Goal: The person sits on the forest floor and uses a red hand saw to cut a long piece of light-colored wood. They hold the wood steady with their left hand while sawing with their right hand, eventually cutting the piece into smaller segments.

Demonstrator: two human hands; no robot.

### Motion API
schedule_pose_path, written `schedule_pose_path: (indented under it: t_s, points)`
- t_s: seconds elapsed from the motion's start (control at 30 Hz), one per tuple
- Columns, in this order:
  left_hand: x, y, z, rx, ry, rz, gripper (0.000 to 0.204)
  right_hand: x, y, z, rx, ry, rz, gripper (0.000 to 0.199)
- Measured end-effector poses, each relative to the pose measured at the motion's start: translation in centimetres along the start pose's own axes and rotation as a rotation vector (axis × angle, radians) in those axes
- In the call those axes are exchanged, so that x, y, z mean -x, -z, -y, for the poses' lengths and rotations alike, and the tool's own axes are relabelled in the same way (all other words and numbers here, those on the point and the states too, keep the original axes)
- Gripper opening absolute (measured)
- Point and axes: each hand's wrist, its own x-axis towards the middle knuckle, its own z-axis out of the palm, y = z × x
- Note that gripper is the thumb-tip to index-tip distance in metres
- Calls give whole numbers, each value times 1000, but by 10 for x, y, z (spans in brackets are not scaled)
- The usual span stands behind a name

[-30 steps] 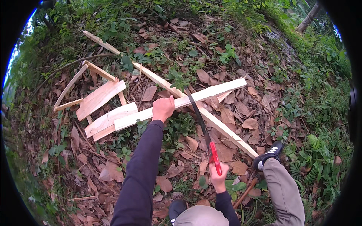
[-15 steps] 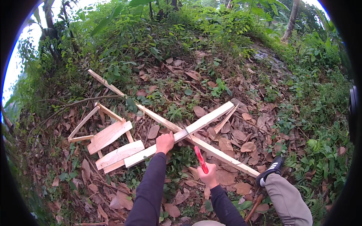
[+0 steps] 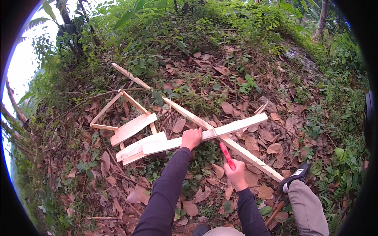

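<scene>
A pale wooden board (image 3: 242, 124) lies slantwise across a long thin wooden strip (image 3: 252, 158) on the leafy ground. My left hand (image 3: 191, 138) is closed on the board, left of the crossing, and presses it down. In my right hand (image 3: 235, 173) is the red handle of a handsaw (image 3: 226, 155). The saw's thin blade reaches up to the board's near edge and crosses it just right of my left hand. How deep the blade sits in the wood I cannot tell. The board's left end rests by another short board (image 3: 136, 146).
To the left lies an angular wooden frame (image 3: 106, 111) with a wide short board (image 3: 132, 129) across it. My shoe (image 3: 296, 176) stands by the strip's near end, beside a brown stick (image 3: 275, 212). Dry leaves, low plants and a thin bent branch (image 3: 84, 101) surround the wood.
The view has shifted, so the scene sits farther right. The board has swung clockwise over the strip, its right end coming nearer. My right hand has pushed the saw a little away from me.
</scene>
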Motion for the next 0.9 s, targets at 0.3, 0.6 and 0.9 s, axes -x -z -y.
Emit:
schedule_pose_path:
  t_s: [0.3,0.6,0.9]
  points:
    - [0,20,14,2,-145,34,56,56,11,-4,-128,-81,-77,21]
    - [-1,-5,29,55,88,45,53,74,-31,-14,-82,-64,-141,24]
    - [-10,-1,29,78,199,25,52,64,-47,8,-75,-37,-139,22]
